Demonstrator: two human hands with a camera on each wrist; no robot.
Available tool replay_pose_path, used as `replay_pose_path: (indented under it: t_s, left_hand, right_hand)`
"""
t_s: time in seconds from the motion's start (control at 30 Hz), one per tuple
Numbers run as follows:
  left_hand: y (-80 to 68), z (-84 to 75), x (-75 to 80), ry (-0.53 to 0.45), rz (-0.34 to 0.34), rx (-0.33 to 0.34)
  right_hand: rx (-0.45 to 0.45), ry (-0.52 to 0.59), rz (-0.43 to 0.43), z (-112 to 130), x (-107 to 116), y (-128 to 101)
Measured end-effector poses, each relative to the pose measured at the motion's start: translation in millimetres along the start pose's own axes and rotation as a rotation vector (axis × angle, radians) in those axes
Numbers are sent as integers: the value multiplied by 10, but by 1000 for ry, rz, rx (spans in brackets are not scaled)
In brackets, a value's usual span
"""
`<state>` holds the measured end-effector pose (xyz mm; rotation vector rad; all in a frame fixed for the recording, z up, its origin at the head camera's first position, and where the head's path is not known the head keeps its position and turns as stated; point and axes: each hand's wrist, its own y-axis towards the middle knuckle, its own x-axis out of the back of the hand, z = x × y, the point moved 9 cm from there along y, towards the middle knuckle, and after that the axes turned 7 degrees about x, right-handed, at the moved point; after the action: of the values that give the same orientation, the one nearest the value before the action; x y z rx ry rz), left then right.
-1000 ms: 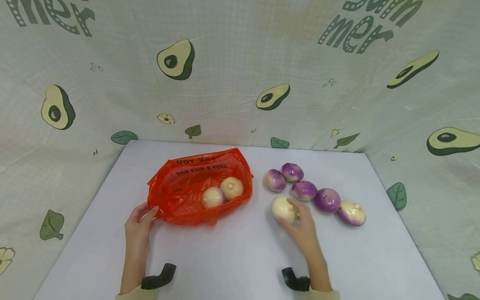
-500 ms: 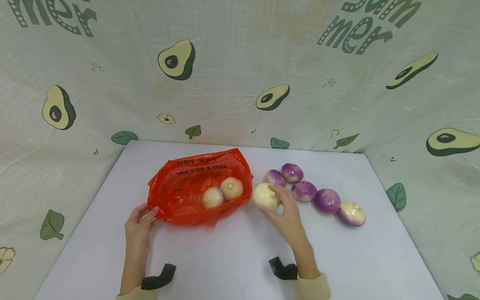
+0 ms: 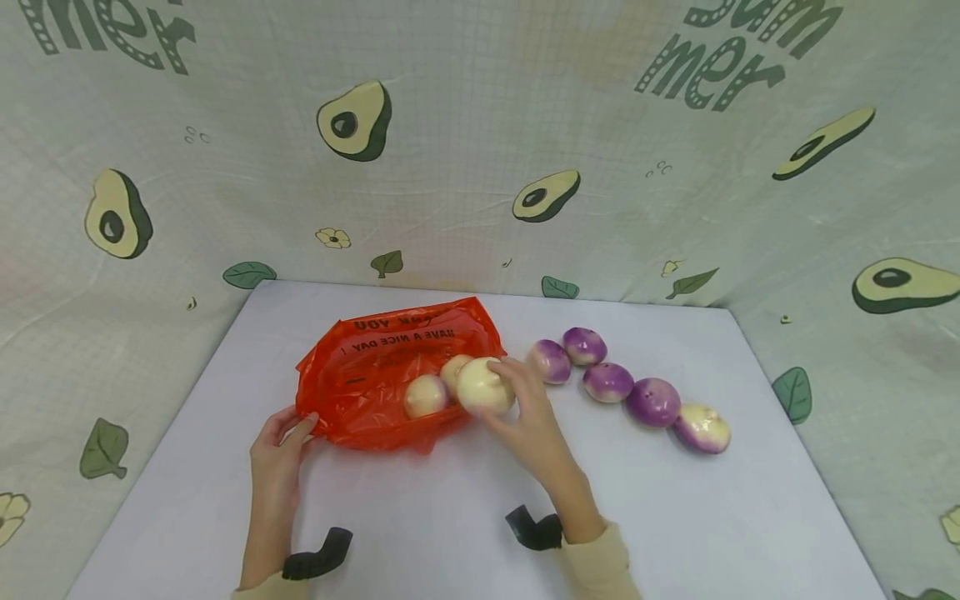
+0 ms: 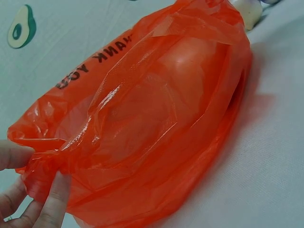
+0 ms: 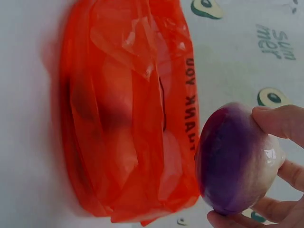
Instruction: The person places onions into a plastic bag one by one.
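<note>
A red plastic bag [image 3: 352, 408] with black lettering lies with its mouth open on the white table. My left hand [image 3: 281, 450] pinches the bag's left edge between thumb and fingers; the left wrist view shows the film [image 4: 142, 137] bunched there. Two pale turnips, the nearer one [image 3: 426, 396] in plain sight, rest inside the bag. In my right hand [image 3: 532, 417] is another turnip [image 3: 482, 386], held above the bag's right rim and partly covering the second one inside. The right wrist view shows this turnip's purple half [image 5: 228, 161], with fingertips gripping its pale end.
Several purple-and-white turnips lie in a loose row to the right of the bag, from one near the bag [image 3: 551, 362] to one at the far right [image 3: 702, 428]. An avocado-print cloth [image 3: 450, 125] hangs behind the white table [image 3: 420, 525].
My right hand has carried its turnip leftward, from beside the loose turnips to above the bag's right rim. My left hand stays on the bag's edge.
</note>
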<state>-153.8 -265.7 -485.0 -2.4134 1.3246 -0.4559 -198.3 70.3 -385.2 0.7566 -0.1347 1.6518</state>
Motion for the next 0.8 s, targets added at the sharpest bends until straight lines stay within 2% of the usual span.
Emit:
replay_pose_path:
  t_s: [0.13, 0.3, 0.5, 0.8]
  left_hand:
    - [-4, -1, 6, 0, 1, 0]
    - [-10, 4, 14, 2, 0, 3]
    - [-11, 1, 26, 2, -1, 2]
    - [-12, 1, 30, -14, 7, -7]
  right_hand:
    - [44, -16, 11, 84, -95, 38]
    - [53, 1, 36, 124, -209, 95]
    - [27, 21, 105, 142, -366, 157]
    - [57, -19, 204, 211, -579, 244]
